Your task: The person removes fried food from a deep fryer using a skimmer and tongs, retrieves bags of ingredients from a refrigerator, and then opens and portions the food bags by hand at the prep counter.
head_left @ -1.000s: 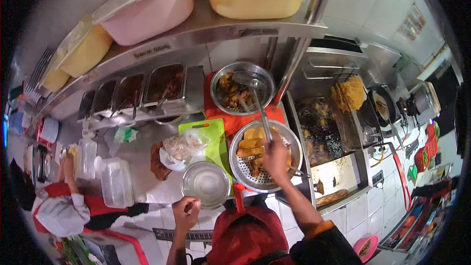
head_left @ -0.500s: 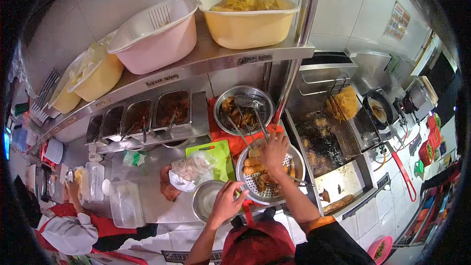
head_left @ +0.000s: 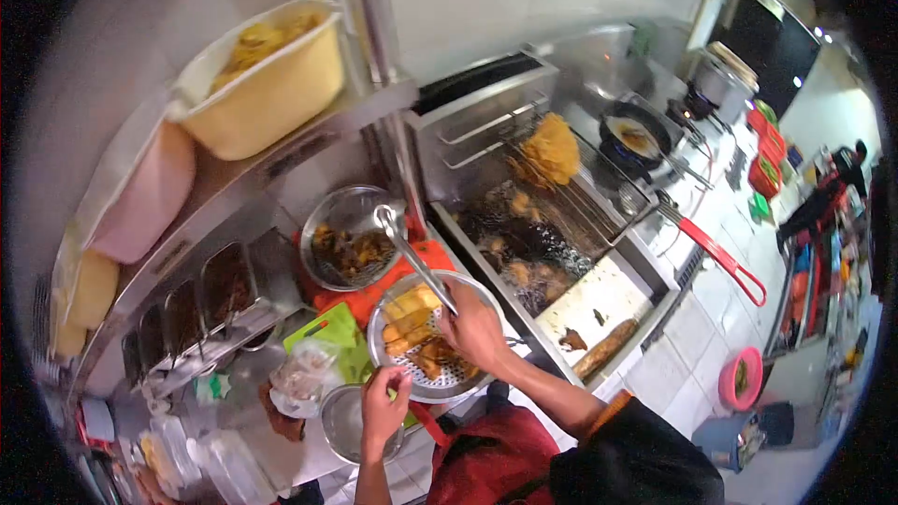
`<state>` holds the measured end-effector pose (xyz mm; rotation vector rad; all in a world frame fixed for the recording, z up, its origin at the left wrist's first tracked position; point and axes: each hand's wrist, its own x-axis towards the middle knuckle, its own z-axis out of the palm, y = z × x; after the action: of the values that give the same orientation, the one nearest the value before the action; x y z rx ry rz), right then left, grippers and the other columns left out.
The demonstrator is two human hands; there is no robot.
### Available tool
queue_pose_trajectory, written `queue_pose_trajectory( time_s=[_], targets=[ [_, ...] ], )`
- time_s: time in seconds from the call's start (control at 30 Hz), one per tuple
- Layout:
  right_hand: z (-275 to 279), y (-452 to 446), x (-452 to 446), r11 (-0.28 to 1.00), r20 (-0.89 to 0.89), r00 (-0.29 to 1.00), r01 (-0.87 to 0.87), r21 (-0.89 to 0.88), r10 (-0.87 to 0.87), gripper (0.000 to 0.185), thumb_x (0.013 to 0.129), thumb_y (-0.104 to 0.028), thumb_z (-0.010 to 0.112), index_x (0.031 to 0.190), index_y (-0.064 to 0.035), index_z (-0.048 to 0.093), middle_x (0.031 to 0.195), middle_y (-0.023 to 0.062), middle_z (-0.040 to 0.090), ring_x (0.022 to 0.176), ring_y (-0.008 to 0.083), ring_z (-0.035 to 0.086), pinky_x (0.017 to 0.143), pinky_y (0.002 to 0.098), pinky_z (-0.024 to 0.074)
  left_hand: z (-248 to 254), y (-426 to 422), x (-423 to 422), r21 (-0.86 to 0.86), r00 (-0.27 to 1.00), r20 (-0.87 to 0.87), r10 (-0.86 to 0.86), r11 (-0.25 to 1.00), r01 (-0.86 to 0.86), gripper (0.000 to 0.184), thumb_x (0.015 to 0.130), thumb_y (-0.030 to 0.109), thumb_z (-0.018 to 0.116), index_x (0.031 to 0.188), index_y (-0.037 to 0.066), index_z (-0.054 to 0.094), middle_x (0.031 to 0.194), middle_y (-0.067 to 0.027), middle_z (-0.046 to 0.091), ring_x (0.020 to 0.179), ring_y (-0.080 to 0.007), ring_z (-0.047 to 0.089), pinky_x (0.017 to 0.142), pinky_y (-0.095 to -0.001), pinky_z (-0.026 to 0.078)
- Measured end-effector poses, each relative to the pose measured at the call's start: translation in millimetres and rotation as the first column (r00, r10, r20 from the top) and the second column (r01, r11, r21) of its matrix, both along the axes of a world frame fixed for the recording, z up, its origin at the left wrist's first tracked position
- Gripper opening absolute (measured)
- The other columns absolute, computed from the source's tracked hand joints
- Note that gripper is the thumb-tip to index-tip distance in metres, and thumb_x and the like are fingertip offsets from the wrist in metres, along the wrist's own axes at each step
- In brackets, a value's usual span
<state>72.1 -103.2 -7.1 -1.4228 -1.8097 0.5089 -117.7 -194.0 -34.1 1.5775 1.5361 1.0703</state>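
Note:
My right hand (head_left: 474,329) is closed around long metal tongs (head_left: 416,257), whose rounded end points up and away from me. It is over the right side of a perforated steel colander (head_left: 488,292) holding golden fried rolls (head_left: 409,316) and browned fried pieces (head_left: 435,355). My left hand (head_left: 382,404) hovers at the colander's near left edge, above a small steel bowl (head_left: 339,425). Its fingers are loosely bent and apart, with nothing seen in them. Behind the colander, a steel bowl (head_left: 313,252) contains dark fried pieces.
To the right is a deep fryer (head_left: 524,234) with bubbling oil and a red-handled basket (head_left: 716,252). A pan (head_left: 636,131) stands beyond. On the left are a green cutting board (head_left: 351,341), a plastic bag (head_left: 304,374) and sauce trays (head_left: 226,290). A shelf holds a yellow tub (head_left: 271,103).
My view has swung to the right, showing more of the floor and a distant person. My right hand now raises the tongs' rounded end; my left fingers are more bent.

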Motion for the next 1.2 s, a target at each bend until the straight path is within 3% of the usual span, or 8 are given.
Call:
queue_pose_trajectory(
  time_s=[0.03,0.1,0.23,0.53,0.8,1.0,1.07,1.2],
  targets=[
    [27,-26,19,0.964,-0.122,0.992,0.007,-0.265,-0.041,0.036,0.082,-0.011,0.056,0.114,0.0009,0.044,0.097,0.0259,0.056,0.087,0.0405,0.058,0.066,0.0409,0.0492,4,-8,-2,-0.038,1.000,-0.006,-0.007,0.999,0.007,0.013,0.078,0.010,0.064,0.087,0.001,0.060,0.069,-0.0084,0.059,0.060,-0.0150,0.055,0.057,-0.0275,0.044],
    [23,-58,65,0.992,-0.205,0.975,0.069,-0.104,-0.090,0.037,0.082,-0.015,0.058,0.114,-0.0008,0.045,0.089,0.0245,0.060,0.079,0.0373,0.062,0.059,0.0428,0.0488,10,-26,-8,-0.092,1.000,-0.008,-0.024,0.995,0.023,0.011,0.077,0.009,0.064,0.084,0.001,0.060,0.066,-0.0079,0.058,0.058,-0.0149,0.054,0.056,-0.0274,0.044],
    [5,-90,149,0.903,0.121,0.939,0.342,-0.260,-0.320,0.034,0.083,-0.012,0.059,0.112,-0.0006,0.045,0.079,0.0196,0.059,0.065,0.0356,0.060,0.056,0.0411,0.0456,24,-47,-16,-0.094,0.993,-0.112,-0.035,0.995,0.024,0.010,0.075,0.006,0.064,0.072,0.001,0.056,0.058,-0.0056,0.053,0.052,-0.0131,0.049,0.052,-0.0271,0.040],
    [-107,-56,274,0.936,0.686,0.694,0.348,-0.052,-0.219,0.037,0.085,-0.020,0.053,0.118,-0.0039,0.045,0.082,0.0142,0.053,0.075,0.0297,0.057,0.062,0.0404,0.0480,8,-54,-11,-0.208,0.986,-0.162,0.035,0.976,-0.069,0.015,0.075,0.010,0.061,0.067,0.002,0.052,0.057,-0.0045,0.048,0.054,-0.0151,0.047,0.057,-0.0289,0.040],
    [-126,-10,332,0.936,0.801,0.510,0.308,0.170,-0.314,0.041,0.086,-0.022,0.052,0.119,0.0006,0.044,0.067,0.0171,0.052,0.063,0.0331,0.053,0.053,0.0458,0.0419,-13,-83,-16,-0.286,0.986,-0.156,0.059,0.953,-0.103,0.013,0.074,0.013,0.063,0.071,0.003,0.054,0.060,-0.0042,0.051,0.056,-0.0133,0.049,0.058,-0.0279,0.041],
    [-92,22,336,0.696,0.612,0.729,0.610,-0.380,-0.305,0.034,0.084,-0.033,0.050,0.089,-0.0007,0.057,0.081,0.0278,0.060,0.078,0.0406,0.059,0.067,0.0508,0.0454,-9,-87,-24,-0.326,0.978,-0.204,0.031,0.940,-0.098,0.015,0.075,0.013,0.063,0.070,0.003,0.054,0.062,-0.0040,0.052,0.057,-0.0136,0.049,0.058,-0.0282,0.042],
    [-104,26,350,0.790,0.627,0.739,0.528,-0.312,-0.246,0.038,0.086,-0.033,0.050,0.074,0.0017,0.057,0.081,0.0245,0.062,0.067,0.0340,0.062,0.057,0.0461,0.0478,-7,-87,-27,-0.331,0.984,-0.172,0.034,0.939,-0.091,0.016,0.075,0.013,0.064,0.069,0.003,0.054,0.062,-0.0043,0.053,0.057,-0.0143,0.049,0.058,-0.0285,0.042],
    [-52,33,324,0.460,0.325,0.898,0.432,-0.776,-0.296,0.040,0.086,-0.033,0.055,0.067,0.0017,0.056,0.058,0.0084,0.059,0.039,0.0114,0.047,0.032,0.0290,0.0336,-1,-84,-29,-0.265,0.976,-0.217,0.029,0.960,-0.087,0.016,0.076,0.012,0.063,0.068,0.002,0.055,0.061,-0.0053,0.053,0.058,-0.0155,0.051,0.059,-0.0296,0.042]
  ],
)
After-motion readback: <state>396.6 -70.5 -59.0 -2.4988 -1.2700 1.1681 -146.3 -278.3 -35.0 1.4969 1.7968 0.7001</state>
